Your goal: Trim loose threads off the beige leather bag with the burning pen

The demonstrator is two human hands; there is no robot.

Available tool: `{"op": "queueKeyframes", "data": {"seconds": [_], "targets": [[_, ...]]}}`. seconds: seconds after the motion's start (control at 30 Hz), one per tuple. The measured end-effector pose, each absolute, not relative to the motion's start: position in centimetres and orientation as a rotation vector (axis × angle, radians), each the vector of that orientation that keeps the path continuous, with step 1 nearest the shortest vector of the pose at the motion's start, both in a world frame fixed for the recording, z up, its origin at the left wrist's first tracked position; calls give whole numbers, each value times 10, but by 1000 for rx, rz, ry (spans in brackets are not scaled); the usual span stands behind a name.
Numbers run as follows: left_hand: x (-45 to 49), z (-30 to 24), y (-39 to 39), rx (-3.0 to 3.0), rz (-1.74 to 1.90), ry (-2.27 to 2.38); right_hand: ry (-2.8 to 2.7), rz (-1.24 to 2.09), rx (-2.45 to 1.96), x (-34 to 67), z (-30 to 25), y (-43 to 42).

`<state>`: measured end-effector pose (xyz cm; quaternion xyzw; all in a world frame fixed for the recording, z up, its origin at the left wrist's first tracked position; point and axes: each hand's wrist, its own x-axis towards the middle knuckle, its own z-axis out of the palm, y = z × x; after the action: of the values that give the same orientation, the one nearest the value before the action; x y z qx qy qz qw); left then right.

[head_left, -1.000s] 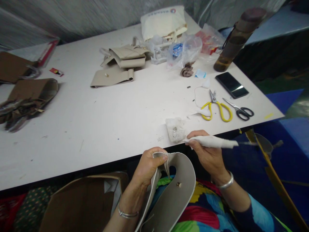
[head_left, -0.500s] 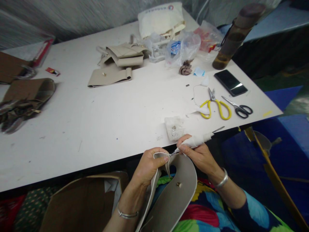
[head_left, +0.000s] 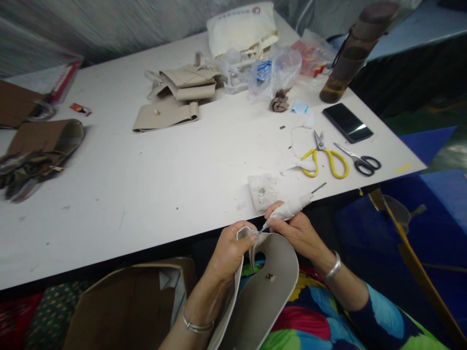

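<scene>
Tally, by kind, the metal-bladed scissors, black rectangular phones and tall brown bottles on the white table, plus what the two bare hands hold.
Metal-bladed scissors: 2 (yellow-handled pair, black-handled pair)
Black rectangular phone: 1
Tall brown translucent bottle: 1
White-wrapped metal-tipped tool, in right hand: 1
Grey-beige curved panel, in left hand: 1
Total: 6

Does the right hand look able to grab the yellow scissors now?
Probably not straight away: the right hand grips the white-wrapped tool, its tip at the beige piece. Otherwise likely yes; the yellow scissors lie beyond it on the table, one loop uncovered.
</scene>
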<state>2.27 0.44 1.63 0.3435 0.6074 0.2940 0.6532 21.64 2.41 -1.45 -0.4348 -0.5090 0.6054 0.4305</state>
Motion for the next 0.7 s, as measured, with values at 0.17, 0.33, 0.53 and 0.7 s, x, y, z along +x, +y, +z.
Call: {"op": "queueKeyframes", "data": {"seconds": [0.17,0.33,0.53,0.7], "targets": [[27,21,4,940,624,1384,-1255,1449,-1045,221,-17,18],[29,24,0,887,639,1384,-1578,1324,-836,240,-8,4],[30,24,-5,822,675,1349,-1767,1106,-738,257,3,-15],[32,33,-10,929,708,1405,-1565,1065,-981,244,4,-31]]}}
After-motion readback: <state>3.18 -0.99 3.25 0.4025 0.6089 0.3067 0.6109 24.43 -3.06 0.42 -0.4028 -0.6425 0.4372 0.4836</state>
